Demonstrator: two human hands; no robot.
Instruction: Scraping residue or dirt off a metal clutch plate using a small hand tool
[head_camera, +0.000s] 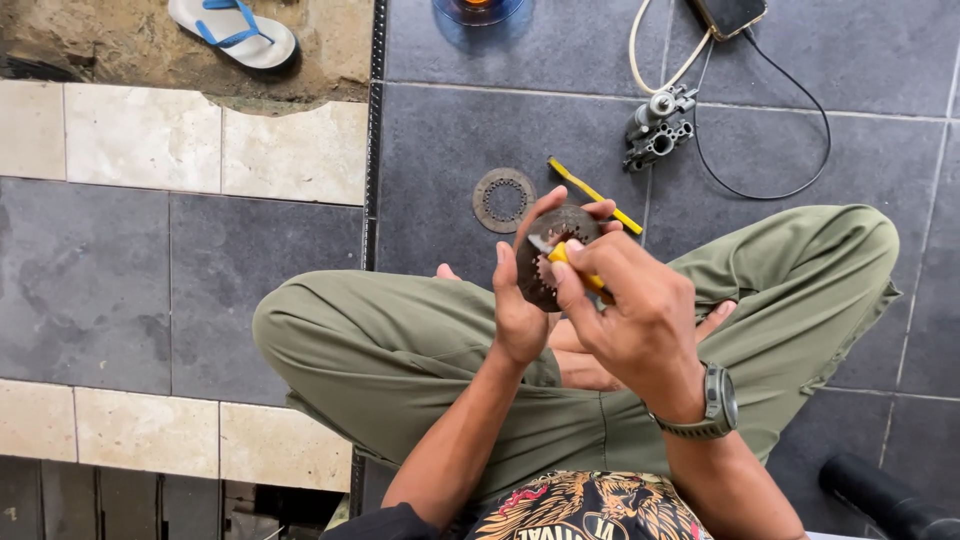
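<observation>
I sit cross-legged in olive trousers on a dark tiled floor. My left hand (522, 300) grips a round, dark metal toothed disc (545, 255), held upright over my lap. My right hand (630, 315) pinches a small yellow tool (578, 268) whose tip presses against the disc's face near its centre hole. A grey watch (715, 400) sits on my right wrist. A second ring-shaped toothed disc (504, 200) lies flat on the floor just beyond my hands.
A yellow-handled tool (592, 193) lies on the tile by the ring. Further off are a small metal carburettor-like part (657, 128), a cream hose, a black cable and a phone (730, 14). A white and blue sandal (232, 32) rests on bare ground at top left.
</observation>
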